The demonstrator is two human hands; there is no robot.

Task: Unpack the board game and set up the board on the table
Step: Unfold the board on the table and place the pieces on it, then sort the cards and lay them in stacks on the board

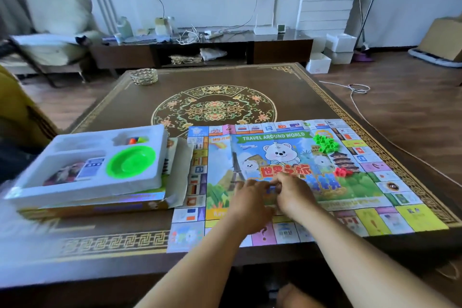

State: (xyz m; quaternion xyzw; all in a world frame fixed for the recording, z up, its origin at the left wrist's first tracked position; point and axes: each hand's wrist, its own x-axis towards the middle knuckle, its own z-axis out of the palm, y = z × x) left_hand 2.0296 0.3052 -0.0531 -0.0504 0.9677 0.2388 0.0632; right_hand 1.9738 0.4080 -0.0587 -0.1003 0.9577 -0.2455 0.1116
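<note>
From my head camera, the board (287, 172) is a thin printed paper sheet, creased where it was folded, spread flat over the right half of the table (225, 97) and reaching its near edge; bright squares run round its border and a cartoon bear sits under the words "TRAVEL AROUND WORLD" in the middle. The table top is dark brown and smooth, with a gold key-pattern border and a round flower medallion in the centre. My left hand (250, 197) and right hand (292, 192) meet over the middle of the board, fingertips together and curled round something small, but it is too blurred for me to tell what it is or how firmly I have it. A heap of small green plastic pieces (325, 144) lies on the board's far right part, and a smaller cluster of red pieces (343, 171) sits nearer me. Just beside the board on the left, a white moulded tray (160, 157) rests on the flat yellow box (100, 206); its compartments hold a glossy green round dish (130, 164), cards (91, 166) and a few coloured bits (136, 140). A glass ashtray (144, 77) stands at the far left corner.
</note>
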